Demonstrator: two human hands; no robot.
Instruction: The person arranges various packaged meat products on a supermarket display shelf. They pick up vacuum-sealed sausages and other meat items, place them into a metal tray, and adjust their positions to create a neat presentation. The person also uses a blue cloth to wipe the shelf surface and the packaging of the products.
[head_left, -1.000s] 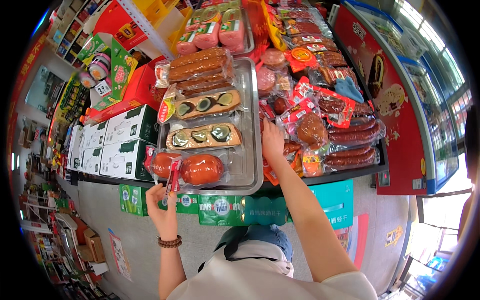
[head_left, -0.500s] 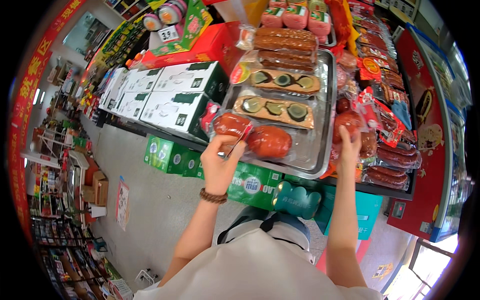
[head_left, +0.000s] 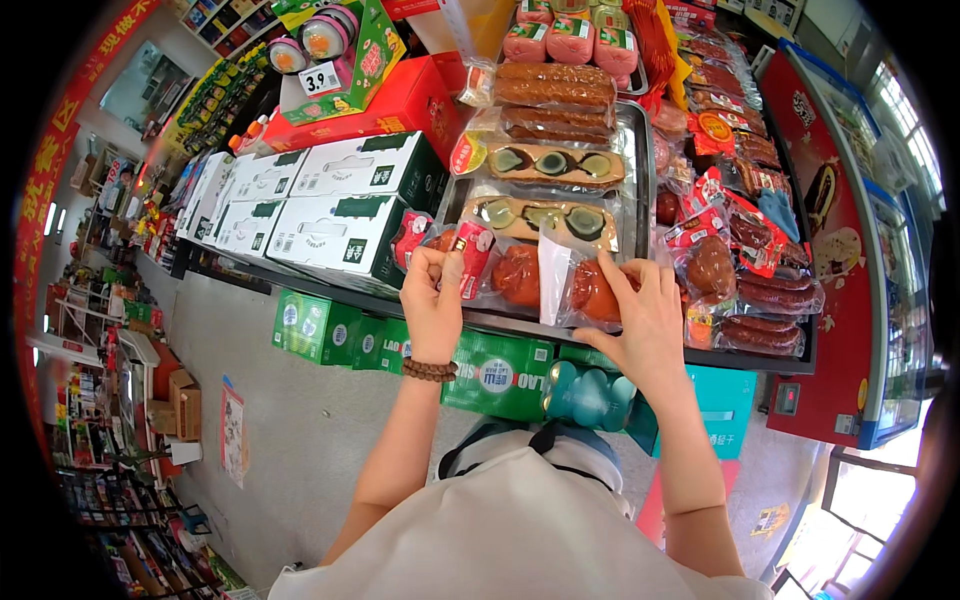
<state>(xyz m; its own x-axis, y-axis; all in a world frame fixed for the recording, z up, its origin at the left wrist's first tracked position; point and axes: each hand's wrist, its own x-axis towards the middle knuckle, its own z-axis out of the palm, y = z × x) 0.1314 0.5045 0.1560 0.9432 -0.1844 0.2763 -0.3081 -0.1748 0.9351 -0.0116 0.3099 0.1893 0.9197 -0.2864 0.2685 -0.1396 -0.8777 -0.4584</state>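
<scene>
My left hand [head_left: 432, 305] pinches the red-labelled edge of a clear vacuum pack of rounded red-brown meat [head_left: 517, 276] at the near left of a metal tray [head_left: 640, 160]. Beside it, my right hand [head_left: 645, 315] has thumb and fingers round another meat pack [head_left: 594, 292], which has a white edge strip and lies at the tray's near right. Beyond the hands, two packs of pale meat loaf with dark-ringed round slices [head_left: 545, 220] lie in rows. Long brown sausages [head_left: 555, 85] in clear packs fill the tray's far part.
White cartons [head_left: 335, 240] are stacked left of the tray, with a red box [head_left: 370, 100] behind. More packed meats [head_left: 770, 290] lie to the right, beside a red chest freezer [head_left: 815, 350]. Green boxes [head_left: 495, 375] stand under the counter.
My right hand has brought a meat pack from the right-hand pile onto the tray, beside the first. My left hand still holds the first pack, its red label now turned up.
</scene>
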